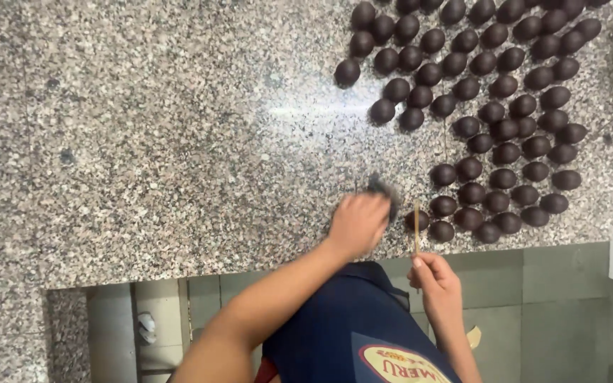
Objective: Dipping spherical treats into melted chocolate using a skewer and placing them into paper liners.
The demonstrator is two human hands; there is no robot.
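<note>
Speckled granite counter [143, 142]; right hand [435, 284] pinches thin wooden stick [416, 225] beside glossy dark balls [491, 106].

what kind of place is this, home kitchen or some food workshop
Probably a small sweet-making workshop: rows of dark brown egg-shaped sweets laid out on a speckled grey granite counter, and the person wears a navy apron.

Polished speckled granite counter [143, 142], matt dark smooth balls [505, 128], thin wooden stick [416, 227], blue cloth apron [335, 319].
</note>
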